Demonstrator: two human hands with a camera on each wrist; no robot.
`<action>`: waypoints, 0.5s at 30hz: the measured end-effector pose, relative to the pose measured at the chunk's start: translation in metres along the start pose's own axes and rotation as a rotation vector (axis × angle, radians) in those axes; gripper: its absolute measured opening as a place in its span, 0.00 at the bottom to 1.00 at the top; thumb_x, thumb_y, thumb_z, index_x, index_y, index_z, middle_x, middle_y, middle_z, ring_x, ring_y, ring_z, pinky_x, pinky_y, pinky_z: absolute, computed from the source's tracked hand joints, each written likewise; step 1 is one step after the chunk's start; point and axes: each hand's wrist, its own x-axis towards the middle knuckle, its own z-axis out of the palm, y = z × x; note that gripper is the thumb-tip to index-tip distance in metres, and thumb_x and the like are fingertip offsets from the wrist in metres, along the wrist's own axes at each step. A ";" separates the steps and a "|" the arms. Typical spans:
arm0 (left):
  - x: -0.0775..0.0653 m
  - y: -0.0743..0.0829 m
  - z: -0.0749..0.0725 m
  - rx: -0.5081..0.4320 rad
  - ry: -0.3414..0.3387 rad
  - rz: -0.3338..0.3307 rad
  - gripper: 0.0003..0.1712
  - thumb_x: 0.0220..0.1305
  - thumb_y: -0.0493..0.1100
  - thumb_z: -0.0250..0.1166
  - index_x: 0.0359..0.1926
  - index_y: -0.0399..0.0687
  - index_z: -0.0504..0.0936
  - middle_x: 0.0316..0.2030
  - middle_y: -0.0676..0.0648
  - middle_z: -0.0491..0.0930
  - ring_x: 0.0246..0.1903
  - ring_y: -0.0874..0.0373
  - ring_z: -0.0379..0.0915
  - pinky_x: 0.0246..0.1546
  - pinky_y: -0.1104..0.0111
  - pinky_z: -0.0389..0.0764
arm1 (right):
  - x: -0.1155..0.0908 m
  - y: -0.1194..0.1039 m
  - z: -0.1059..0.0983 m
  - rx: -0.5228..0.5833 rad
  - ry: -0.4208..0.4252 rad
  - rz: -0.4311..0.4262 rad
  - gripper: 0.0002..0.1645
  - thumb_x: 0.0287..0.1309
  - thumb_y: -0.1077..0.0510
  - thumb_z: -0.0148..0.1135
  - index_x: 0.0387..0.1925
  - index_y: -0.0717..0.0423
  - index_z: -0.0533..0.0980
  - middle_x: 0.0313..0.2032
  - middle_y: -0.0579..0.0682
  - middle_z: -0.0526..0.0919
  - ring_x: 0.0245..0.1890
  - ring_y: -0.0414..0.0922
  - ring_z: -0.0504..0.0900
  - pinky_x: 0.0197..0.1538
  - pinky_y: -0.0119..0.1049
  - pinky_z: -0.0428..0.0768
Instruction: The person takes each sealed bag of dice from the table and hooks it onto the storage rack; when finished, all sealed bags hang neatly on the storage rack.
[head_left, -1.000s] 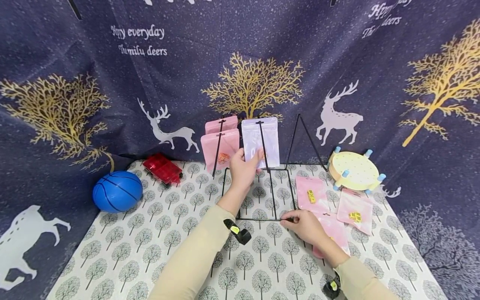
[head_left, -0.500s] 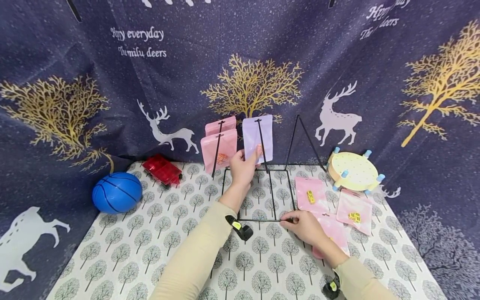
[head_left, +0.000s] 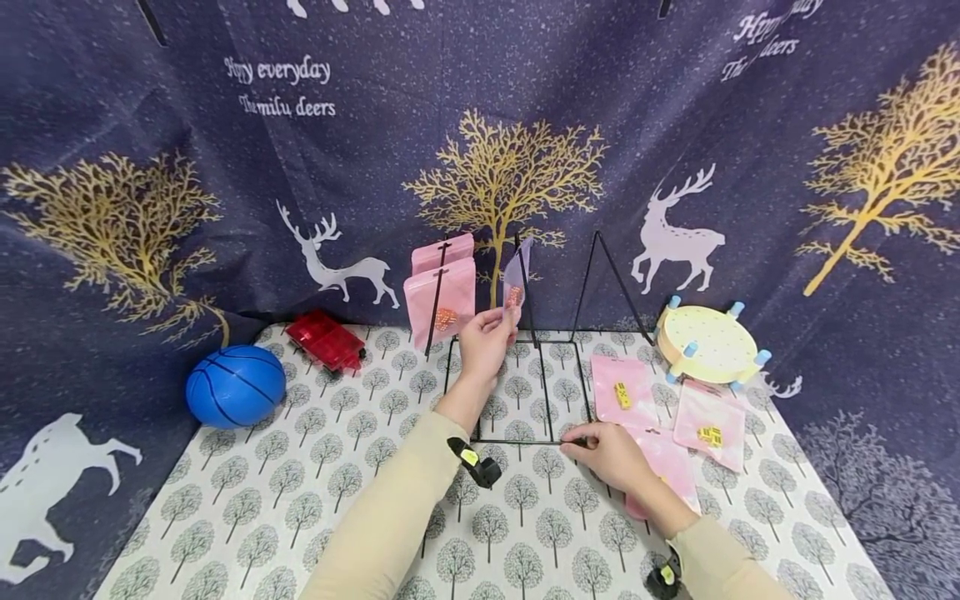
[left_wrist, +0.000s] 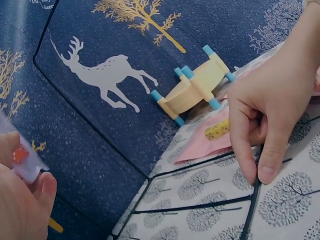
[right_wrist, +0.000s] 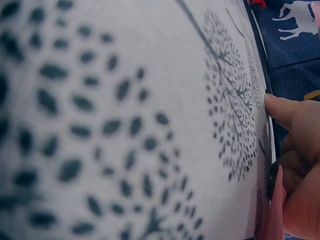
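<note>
My left hand [head_left: 483, 346] pinches the lower part of a purple zip bag [head_left: 514, 271] with orange-red dice [head_left: 513, 297] inside. The bag is turned nearly edge-on beside the middle prong [head_left: 528, 304] of a black wire display rack [head_left: 517, 441]; whether the prong still runs through its hole I cannot tell. Two pink zip bags [head_left: 457, 287] hang on the left prong, the front one with orange-red dice. With thumb and fingers my right hand [head_left: 611, 452] grips the rack's front base corner; the left wrist view shows this right hand [left_wrist: 275, 105] on the wire.
Several pink bags [head_left: 609, 371] with yellow dice lie right of the rack. Behind them stands a round cream toy stool [head_left: 708, 340] with blue-tipped legs. At left are a blue ball [head_left: 236, 386] and a red toy vehicle [head_left: 325, 337]. A dark printed curtain [head_left: 360, 183] hangs behind.
The purple bag has swung from facing me to nearly edge-on, with my left hand turning along with it. My right hand stays on the rack's corner.
</note>
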 end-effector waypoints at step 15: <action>-0.024 -0.025 -0.041 0.206 -0.148 -0.084 0.25 0.65 0.43 0.75 0.58 0.34 0.80 0.45 0.43 0.87 0.37 0.56 0.83 0.47 0.55 0.86 | -0.003 -0.005 -0.001 -0.024 -0.007 -0.037 0.09 0.60 0.52 0.76 0.43 0.40 0.89 0.14 0.39 0.61 0.16 0.37 0.56 0.24 0.34 0.63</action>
